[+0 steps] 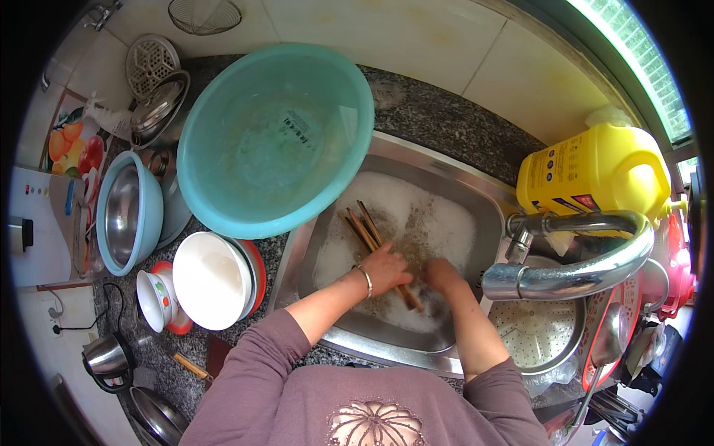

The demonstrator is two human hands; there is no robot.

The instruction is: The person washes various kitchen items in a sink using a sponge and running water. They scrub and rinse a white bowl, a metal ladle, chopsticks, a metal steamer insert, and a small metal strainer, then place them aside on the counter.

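A stainless steel sink [440,157] before me holds cloudy, foamy water [446,217]. My left hand [386,270], a bangle on its wrist, is closed around a bundle of wooden chopsticks [365,228]. The bundle slants from upper left to lower right, its ends showing on both sides of the hand. Just right of it, my right hand [440,274] is bent down at the foam, its fingers mostly hidden; whether it holds anything cannot be seen. The curved chrome faucet [574,279] reaches over the sink's right edge.
A large turquoise basin [279,145] overlaps the sink's upper left corner. White bowls [209,281] and a blue basin with a metal bowl [131,212] stand left. On the right are a yellow jug [591,167], a perforated steamer tray [535,334] and a ladle [611,334].
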